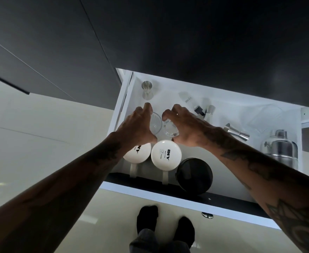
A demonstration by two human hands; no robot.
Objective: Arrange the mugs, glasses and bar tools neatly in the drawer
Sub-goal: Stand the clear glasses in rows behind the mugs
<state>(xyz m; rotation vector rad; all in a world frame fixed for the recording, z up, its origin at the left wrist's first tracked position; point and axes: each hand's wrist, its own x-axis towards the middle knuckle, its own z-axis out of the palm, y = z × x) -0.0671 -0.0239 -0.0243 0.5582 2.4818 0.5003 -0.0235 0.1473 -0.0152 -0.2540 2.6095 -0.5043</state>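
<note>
The white drawer point(168, 200) stands pulled out below me. Two clear glasses sit side by side in its left half. My left hand point(138, 126) cups the left glass point(155, 123), and my right hand point(184, 126) cups the right glass point(170, 131). In front of them two white mugs stand upside down, one point(166, 155) in full view, the other point(138, 152) partly under my left wrist. A black mug point(194, 176) stands to their right. A steel jigger point(147, 89) stands at the back left.
A steel cocktail shaker point(280, 152) stands at the right, with a second jigger point(236, 132) lying beside it. A pourer and a strainer point(204, 111) lie mid-back. A clear glass point(266, 114) sits at the back right. Dark cabinet fronts hang above. My feet point(165, 227) stand on the pale floor.
</note>
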